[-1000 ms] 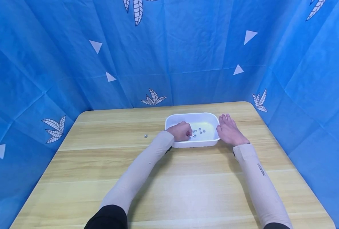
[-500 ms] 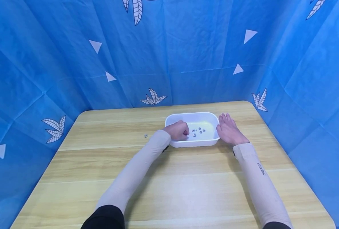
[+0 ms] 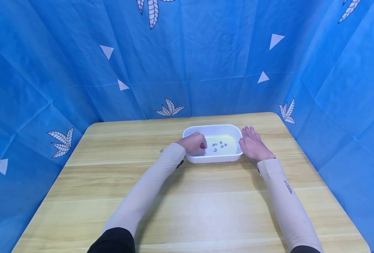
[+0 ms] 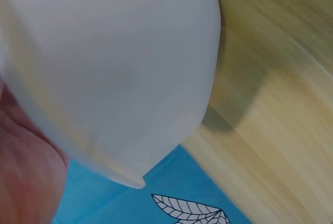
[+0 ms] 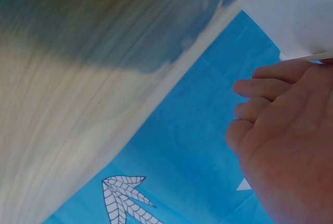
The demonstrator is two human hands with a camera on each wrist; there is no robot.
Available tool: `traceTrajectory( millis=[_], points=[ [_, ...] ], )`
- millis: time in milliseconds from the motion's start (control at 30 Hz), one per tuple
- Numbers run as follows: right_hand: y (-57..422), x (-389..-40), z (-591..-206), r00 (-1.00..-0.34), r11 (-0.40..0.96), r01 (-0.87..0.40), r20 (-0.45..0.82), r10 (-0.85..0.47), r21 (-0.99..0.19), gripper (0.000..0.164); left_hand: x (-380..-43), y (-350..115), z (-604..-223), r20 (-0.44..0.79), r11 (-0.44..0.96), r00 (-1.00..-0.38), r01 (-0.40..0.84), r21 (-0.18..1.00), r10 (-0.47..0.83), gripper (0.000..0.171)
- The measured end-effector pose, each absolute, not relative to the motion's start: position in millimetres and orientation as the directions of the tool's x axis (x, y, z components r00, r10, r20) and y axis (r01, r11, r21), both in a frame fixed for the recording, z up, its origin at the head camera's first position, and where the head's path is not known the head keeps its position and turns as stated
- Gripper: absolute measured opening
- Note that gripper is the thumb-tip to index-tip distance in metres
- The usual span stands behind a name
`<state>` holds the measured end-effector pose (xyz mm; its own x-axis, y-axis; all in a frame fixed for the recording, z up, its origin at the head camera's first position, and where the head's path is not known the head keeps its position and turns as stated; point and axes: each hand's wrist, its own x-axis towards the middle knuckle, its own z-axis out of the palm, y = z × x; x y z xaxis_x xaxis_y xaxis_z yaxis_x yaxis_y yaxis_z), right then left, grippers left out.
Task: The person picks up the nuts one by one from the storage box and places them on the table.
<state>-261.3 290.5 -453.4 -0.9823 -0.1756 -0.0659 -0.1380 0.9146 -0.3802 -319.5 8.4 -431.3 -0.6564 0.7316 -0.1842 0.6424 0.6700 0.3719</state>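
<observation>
A white plastic tray (image 3: 215,159) stands near the far side of the wooden table, with several small shiny metal pieces that look like nuts (image 3: 222,146) on its floor. My left hand (image 3: 194,143) reaches over the tray's left end with its fingers curled and pointing down; whether something is between the fingertips is hidden. Only part of the palm (image 4: 26,172) shows beside the tray wall (image 4: 119,68) in the left wrist view. My right hand (image 3: 253,144) lies against the tray's right end, fingers mostly straight (image 5: 265,86), thumb side at the rim.
One more small shiny metal piece (image 3: 161,150) lies on the wooden table (image 3: 187,211), left of the tray. A blue curtain (image 3: 218,52) with leaf and triangle prints hangs behind the table and along both sides.
My left hand has drifted a little to the left inside the tray, away from the metal pieces. The right hand, the tray and the visible pieces have kept their places.
</observation>
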Motion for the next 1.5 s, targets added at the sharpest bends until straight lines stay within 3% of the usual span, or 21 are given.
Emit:
traceTrajectory(
  millis=[1500],
  points=[
    [290, -260, -454, -0.982, 0.917, -0.143, -0.062, -0.178, -0.372, 0.064, -313, -21, -415, -0.113, 0.644, -0.692, 0.582, 0.496, 0.713, 0.020]
  ],
)
